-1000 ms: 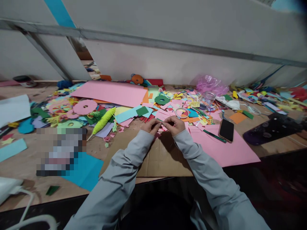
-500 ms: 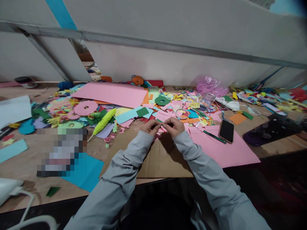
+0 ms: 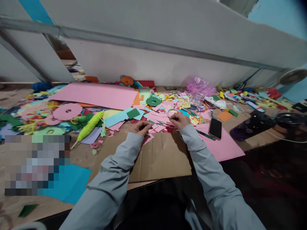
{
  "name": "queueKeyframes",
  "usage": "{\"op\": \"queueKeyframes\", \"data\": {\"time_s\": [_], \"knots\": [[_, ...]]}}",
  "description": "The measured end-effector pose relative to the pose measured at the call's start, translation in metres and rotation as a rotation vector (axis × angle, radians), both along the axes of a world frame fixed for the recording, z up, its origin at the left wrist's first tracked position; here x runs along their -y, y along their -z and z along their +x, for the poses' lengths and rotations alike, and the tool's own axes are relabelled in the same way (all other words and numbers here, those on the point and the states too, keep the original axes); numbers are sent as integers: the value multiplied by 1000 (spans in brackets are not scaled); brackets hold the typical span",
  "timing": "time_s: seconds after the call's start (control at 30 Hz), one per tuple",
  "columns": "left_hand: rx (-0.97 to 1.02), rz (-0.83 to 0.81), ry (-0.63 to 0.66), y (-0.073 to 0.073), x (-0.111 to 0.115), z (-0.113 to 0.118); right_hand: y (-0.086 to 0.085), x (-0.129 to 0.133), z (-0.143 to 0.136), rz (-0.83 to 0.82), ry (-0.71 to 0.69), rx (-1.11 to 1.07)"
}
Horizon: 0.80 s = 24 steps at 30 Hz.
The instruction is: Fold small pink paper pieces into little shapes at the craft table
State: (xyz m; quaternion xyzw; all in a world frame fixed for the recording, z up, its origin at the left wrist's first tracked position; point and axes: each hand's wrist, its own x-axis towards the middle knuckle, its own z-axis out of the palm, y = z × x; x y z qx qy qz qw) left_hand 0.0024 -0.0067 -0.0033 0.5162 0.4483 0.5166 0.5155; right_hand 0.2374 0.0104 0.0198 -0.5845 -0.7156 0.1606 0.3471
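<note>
My left hand (image 3: 141,127) is closed, thumb and fingertips pinched together above the far edge of a brown cardboard sheet (image 3: 158,159). Whatever is in that pinch is too small to make out. My right hand (image 3: 181,120) is apart from it on the right, its fingers also drawn together. Just behind the right fingertips lies a pale tape roll (image 3: 172,110), partly covered by the hand; whether they touch it I cannot tell. Pink paper scraps (image 3: 157,116) spread between and beyond the hands. A green paper rectangle (image 3: 133,113) rests beyond my left hand.
A yellow-green yarn bundle on a stick (image 3: 91,126) lies to the left, near a pink paper ring (image 3: 67,111). On the right, a phone (image 3: 215,128) and green pen (image 3: 205,134) rest on pink paper (image 3: 227,145), with a dark bottle (image 3: 249,127) beyond. Large pink card (image 3: 96,95) lies behind.
My hands, fingertips together before, have moved apart, the right one toward the tape roll. More of the cardboard shows between them. The view has turned to the right.
</note>
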Motion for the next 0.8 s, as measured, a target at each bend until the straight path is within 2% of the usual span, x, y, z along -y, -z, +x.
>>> {"op": "queueKeyframes", "data": {"time_s": [0.07,0.17,0.23,0.3,0.4,0.5,0.6,0.67,0.8], "knots": [[8,-4,3,0,1,1,3,2,0,-74,-47,267],[32,-36,15,-2,5,3,5,7,-13,-69,-93,582],[59,-59,7,-3,7,4,6,9,-23,-38,-48,711],[81,-67,-7,-4,8,5,6,11,-29,-15,29,746],[86,-53,11,-4,7,5,6,13,-27,9,141,614],[89,-27,27,-2,5,5,8,12,-17,-8,146,289],[86,-23,7,0,3,5,11,12,-12,-38,2,-88],[89,-30,-1,0,3,5,13,14,-15,-48,-104,-254],[114,-22,3,-2,5,6,9,24,-28,-113,-267,-337]]}}
